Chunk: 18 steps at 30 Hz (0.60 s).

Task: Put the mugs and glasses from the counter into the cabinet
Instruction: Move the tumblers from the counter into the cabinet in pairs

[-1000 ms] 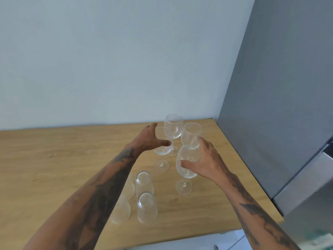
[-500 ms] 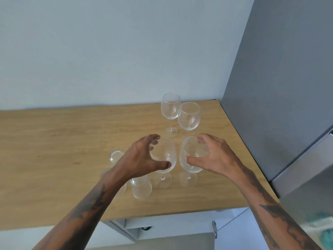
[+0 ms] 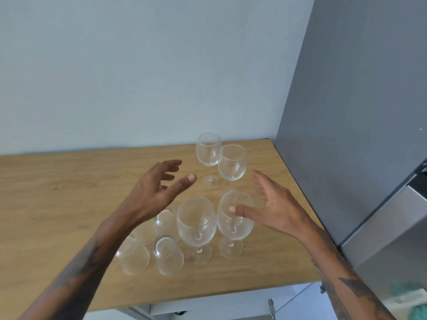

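Several clear glasses stand on the wooden counter (image 3: pixel 57 204). Two wine glasses (image 3: pixel 208 150) (image 3: pixel 232 163) stand upright near the back wall. Two more wine glasses (image 3: pixel 196 222) (image 3: pixel 234 227) stand nearer me, side by side. Several stemless glasses (image 3: pixel 168 255) (image 3: pixel 132 257) sit upside down left of them, partly hidden by my left forearm. My left hand (image 3: pixel 154 192) hovers open above the counter, left of the back pair. My right hand (image 3: pixel 275 206) is open too, its thumb in front of the near right wine glass, gripping nothing.
A tall grey cabinet side (image 3: pixel 346 112) rises at the counter's right end, with a steel appliance (image 3: pixel 388 227) in front of it. A plain white wall (image 3: pixel 138 65) backs the counter. White drawer fronts (image 3: pixel 208 306) show below the front edge.
Both hands have let go of the two near wine glasses, which now stand on the counter. The hands have opened and moved toward the back pair.
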Tool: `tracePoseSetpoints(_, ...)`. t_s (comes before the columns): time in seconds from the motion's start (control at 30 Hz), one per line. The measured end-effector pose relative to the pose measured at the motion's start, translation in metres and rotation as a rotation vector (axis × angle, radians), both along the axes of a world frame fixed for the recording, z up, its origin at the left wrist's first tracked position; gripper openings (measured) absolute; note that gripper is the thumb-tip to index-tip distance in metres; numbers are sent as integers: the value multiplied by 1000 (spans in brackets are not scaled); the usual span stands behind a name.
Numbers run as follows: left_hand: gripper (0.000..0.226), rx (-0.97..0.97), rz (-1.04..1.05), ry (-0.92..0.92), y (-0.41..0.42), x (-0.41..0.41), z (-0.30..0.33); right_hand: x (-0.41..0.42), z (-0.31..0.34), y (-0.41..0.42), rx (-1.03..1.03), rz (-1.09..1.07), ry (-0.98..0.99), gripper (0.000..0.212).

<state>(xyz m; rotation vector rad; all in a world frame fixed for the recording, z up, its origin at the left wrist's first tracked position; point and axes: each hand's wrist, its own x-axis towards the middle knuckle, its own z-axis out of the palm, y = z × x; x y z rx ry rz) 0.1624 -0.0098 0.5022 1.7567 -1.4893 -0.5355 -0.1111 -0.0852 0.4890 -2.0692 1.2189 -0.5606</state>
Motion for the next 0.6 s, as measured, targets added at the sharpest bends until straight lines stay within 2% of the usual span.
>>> tracePoseSetpoints(0.07, 60, -101, 81, -99, -41, 12, 14, 2, 14, -32, -89, -124, -60, 101)
tracePoseSetpoints(0.1, 57, -105, 95, -170, -66, 14, 18, 8, 20, -52, -121, -164, -44, 96)
tracePoseSetpoints(0.13, 60, -84, 88, -226, -91, 14, 20, 17, 26, -71, -127, -180, 2, 94)
tracePoseSetpoints(0.23, 87, 48, 35, -312, -159, 4, 16, 52, 30, -116, -34, -135, 152, 107)
tracePoseSetpoints(0.33, 100, 155, 12, -284, -202, -3, -2, 77, 14, -136, 27, -102, 204, 103)
tracePoseSetpoints(0.43, 93, 195, -12, -279, -212, -1, -20, 86, 0, -142, -2, -91, 226, 82)
tracePoseSetpoints(0.6, 84, 175, -29, -169, -179, 11, -23, 79, 2, -137, 42, -45, 193, 81)
